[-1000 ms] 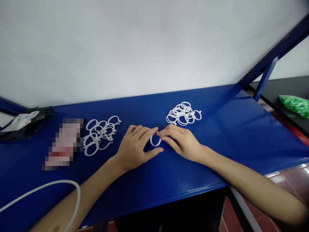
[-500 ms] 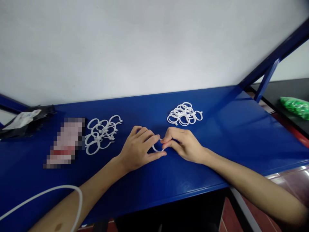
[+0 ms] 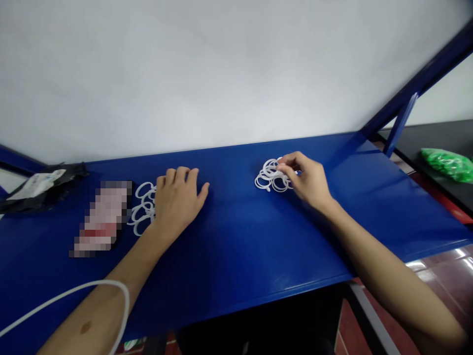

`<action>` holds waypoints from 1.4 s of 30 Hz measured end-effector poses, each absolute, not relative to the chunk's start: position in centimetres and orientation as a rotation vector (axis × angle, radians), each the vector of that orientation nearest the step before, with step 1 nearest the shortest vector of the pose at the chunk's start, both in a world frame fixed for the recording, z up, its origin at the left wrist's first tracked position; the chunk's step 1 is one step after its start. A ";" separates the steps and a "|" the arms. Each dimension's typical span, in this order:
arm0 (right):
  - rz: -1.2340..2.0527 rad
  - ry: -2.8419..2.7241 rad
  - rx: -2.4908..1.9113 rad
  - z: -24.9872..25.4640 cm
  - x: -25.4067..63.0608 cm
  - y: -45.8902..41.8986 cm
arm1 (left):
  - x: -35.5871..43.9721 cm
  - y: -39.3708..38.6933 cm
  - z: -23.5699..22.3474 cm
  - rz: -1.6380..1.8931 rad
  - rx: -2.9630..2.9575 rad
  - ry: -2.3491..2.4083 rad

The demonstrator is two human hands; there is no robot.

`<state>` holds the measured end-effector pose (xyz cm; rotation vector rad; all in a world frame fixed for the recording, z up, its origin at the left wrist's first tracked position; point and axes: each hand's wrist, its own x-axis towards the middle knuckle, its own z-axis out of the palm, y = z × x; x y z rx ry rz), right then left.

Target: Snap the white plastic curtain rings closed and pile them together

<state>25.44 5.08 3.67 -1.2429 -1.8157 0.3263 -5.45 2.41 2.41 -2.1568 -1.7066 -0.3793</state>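
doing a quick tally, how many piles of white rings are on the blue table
2. The left pile is partly hidden by the left hand; the right pile is at the fingertips of the right hand, which hides part of it.

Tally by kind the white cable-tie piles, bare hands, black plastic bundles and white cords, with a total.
Cable-tie piles: 2 (left pile, right pile)
Bare hands: 2 (left hand, right hand)
Black plastic bundle: 1
White cord: 1
Total: 6
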 end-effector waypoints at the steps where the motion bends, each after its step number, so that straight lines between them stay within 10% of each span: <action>1: 0.321 -1.814 -1.277 3.8 26.2 5.7 | -5.9 2.7 2.4 -0.323 -2.121 -1.739; 11: 0.618 -1.927 -1.298 4.0 30.0 7.5 | -6.7 3.0 2.4 -0.185 -2.207 -1.747; 24: 0.206 -2.091 -1.330 4.2 28.0 6.2 | -6.4 2.1 2.9 -0.066 -2.191 -1.706; 32: 0.051 -2.109 -1.118 4.2 25.0 3.8 | -4.8 2.0 2.8 -0.553 -2.358 -1.633; 42: 0.713 -2.275 -0.743 2.5 21.1 0.3 | -1.7 -1.2 3.0 -1.286 -2.973 -1.629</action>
